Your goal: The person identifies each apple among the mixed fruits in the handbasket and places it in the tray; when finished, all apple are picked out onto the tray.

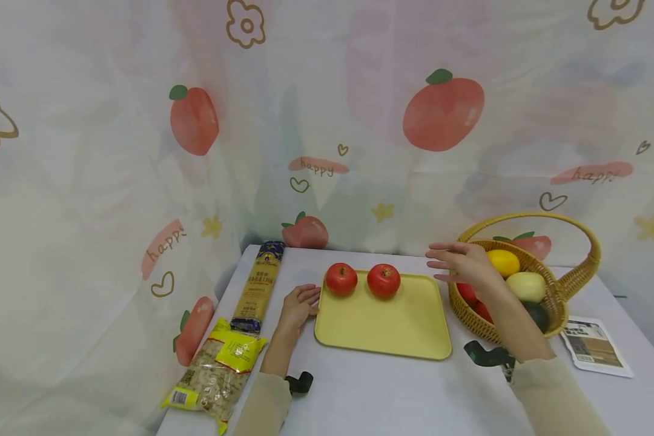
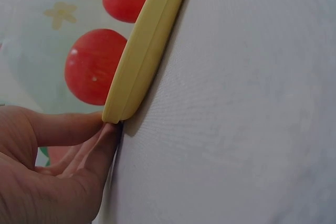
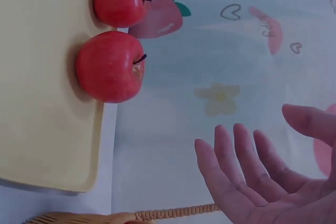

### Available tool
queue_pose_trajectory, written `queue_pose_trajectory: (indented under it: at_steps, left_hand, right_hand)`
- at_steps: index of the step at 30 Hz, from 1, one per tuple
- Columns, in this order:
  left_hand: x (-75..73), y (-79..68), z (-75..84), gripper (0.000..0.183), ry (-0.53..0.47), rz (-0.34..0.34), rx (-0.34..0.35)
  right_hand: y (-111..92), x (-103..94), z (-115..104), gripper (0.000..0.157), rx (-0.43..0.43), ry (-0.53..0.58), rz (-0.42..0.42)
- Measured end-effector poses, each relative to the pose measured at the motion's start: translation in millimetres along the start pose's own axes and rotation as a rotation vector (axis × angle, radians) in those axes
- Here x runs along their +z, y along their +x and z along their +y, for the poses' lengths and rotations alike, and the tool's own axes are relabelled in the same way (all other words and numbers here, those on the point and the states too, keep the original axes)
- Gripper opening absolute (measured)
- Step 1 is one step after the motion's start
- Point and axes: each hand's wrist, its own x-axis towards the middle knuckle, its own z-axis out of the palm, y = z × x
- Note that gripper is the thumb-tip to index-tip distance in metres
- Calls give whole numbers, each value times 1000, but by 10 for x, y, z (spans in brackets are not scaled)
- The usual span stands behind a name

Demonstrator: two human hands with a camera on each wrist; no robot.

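My left hand [image 1: 298, 307] is at the left edge of a yellow rectangular tray [image 1: 381, 324]. In the left wrist view its thumb and fingers pinch the tray's rim [image 2: 137, 72]. Two red apples stand on the tray's far side, a left apple [image 1: 341, 279] and a right apple [image 1: 384, 281]. Nothing is in my right hand [image 3: 273, 182], whose fingers are spread and gently bent. In the head view that hand [image 1: 465, 266] overlaps the left side of a wicker basket [image 1: 572, 284], between it and the tray.
The basket holds a yellow fruit [image 1: 504, 263], a pale green one [image 1: 526, 286], a dark green one [image 1: 536, 316] and red ones [image 1: 467, 294]. A white-framed card [image 1: 596, 346] lies at its right. At the left lie a spaghetti pack [image 1: 258, 284] and a yellow plastic bag [image 1: 218, 369].
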Motion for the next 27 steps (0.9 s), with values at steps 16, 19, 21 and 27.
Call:
queue_pose_trajectory:
  at_steps: [16,19,21,27]
  left_hand:
    - [-11,-20,12,64,-1,-4,2]
    - [-14,-25,9,64,4,-2,3]
    - [-12,-19,3,64,5,-2,5]
    - [-1,-6,-8,64,3,-3,12]
  right_hand:
    - [-188,-468,39,65,-16,-89,-6]
    - [-187,-551,80,67,11,-70,-11]
    - [-179,-612,119,69,38,-69,-7]
    - [-164,-814,247,72,118,-137,5]
